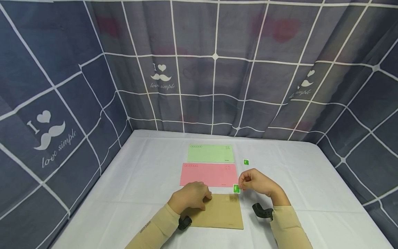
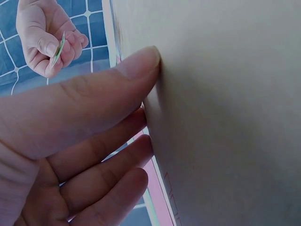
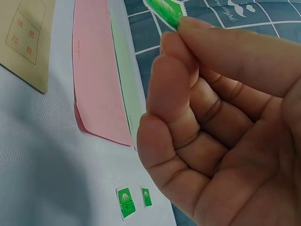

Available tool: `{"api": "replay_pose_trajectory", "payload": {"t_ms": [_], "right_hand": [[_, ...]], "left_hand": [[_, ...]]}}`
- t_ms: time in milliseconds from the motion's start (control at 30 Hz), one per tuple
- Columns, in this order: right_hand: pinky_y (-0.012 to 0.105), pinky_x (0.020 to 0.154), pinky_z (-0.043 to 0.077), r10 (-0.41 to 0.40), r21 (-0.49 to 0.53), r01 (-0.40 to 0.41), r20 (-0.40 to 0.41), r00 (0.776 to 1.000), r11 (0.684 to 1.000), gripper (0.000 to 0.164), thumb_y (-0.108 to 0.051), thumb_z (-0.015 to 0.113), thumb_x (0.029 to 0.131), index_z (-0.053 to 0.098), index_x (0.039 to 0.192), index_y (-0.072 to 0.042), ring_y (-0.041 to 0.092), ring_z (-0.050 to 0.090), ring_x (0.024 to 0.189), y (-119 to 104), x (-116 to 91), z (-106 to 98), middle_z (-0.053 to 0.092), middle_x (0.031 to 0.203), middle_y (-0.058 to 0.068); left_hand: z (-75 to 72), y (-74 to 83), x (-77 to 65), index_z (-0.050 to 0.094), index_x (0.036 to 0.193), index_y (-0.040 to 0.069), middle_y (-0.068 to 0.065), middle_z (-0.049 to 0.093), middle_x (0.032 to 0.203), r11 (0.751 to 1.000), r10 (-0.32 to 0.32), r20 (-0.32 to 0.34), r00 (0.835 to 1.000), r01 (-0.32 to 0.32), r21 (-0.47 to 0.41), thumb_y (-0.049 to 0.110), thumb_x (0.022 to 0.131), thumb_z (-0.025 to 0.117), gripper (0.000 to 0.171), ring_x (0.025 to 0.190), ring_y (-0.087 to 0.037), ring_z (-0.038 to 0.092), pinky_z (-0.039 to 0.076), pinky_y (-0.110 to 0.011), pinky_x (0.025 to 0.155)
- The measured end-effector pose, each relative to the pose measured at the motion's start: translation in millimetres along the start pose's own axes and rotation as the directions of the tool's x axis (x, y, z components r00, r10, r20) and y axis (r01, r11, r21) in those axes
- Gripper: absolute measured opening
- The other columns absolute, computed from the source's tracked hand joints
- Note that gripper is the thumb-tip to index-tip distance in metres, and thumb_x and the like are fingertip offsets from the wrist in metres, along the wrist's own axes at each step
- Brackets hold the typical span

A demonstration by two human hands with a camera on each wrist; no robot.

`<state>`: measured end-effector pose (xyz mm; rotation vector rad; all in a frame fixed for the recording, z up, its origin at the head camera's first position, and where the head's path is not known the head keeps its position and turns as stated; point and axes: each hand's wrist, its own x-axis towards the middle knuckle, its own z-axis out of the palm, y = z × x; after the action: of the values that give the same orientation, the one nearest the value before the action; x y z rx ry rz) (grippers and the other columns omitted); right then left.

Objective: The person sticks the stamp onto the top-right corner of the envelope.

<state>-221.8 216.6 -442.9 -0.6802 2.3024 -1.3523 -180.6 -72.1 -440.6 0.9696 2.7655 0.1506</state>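
A brown envelope [image 1: 217,212] lies nearest on the table, and my left hand [image 1: 191,197] rests on its upper left part. In the left wrist view, the thumb and fingertips of that hand touch the envelope's surface. My right hand [image 1: 258,181] pinches a green stamp [image 1: 236,188] by its edge between thumb and forefinger, above the table by the envelope's upper right corner. A box is printed at that corner. In the right wrist view the held stamp [image 3: 167,10] is partly cut off by the frame's top.
Beyond the brown envelope lie a pink envelope [image 1: 208,174] and a light green one [image 1: 210,154]. One loose stamp [image 1: 246,162] lies right of them. The right wrist view shows two stamps on the white cloth, one large [image 3: 126,203], one smaller [image 3: 146,197]. Dark checked curtains [image 1: 192,76] surround the table.
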Motion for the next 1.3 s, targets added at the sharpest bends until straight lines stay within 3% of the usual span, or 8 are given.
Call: {"api": "replay_pose_trajectory", "payload": {"t_ms": [233,833,1300], "right_hand": [[0.030,0.063,0.051,0.006,0.007,-0.006,-0.005,1.000,1.000,0.005,0.004,0.063,0.087,0.064,0.086,0.009,0.014,0.059,0.070,-1.5,0.8,1.2,0.065,0.077,0.012],[0.030,0.064,0.053,-0.007,0.024,0.007,0.001,1.000,1.000,0.005,0.006,0.062,0.087,0.064,0.086,0.010,0.016,0.061,0.071,-3.3,2.4,4.5,0.066,0.080,0.020],[0.028,0.064,0.053,-0.029,0.034,0.028,0.026,0.999,0.999,0.005,0.005,0.065,0.086,0.065,0.085,0.009,0.013,0.061,0.070,0.7,8.9,12.9,0.067,0.078,0.018]], "left_hand": [[0.9,-0.7,0.1,0.079,0.111,0.024,0.015,0.073,0.107,1.000,0.004,0.000,1.000,-0.004,0.003,0.025,0.071,0.091,0.041,0.086,0.001,0.055,0.050,-0.017,0.081],[1.7,-0.2,1.4,0.079,0.112,0.025,0.014,0.073,0.109,1.000,-0.010,0.008,1.000,0.010,0.015,0.026,0.071,0.091,0.042,0.088,0.000,0.056,0.051,-0.018,0.082],[0.9,0.8,0.7,0.079,0.112,0.025,0.014,0.073,0.110,1.000,-0.015,0.008,1.000,0.015,0.015,0.028,0.072,0.091,0.042,0.090,0.000,0.057,0.052,-0.019,0.084]]}}
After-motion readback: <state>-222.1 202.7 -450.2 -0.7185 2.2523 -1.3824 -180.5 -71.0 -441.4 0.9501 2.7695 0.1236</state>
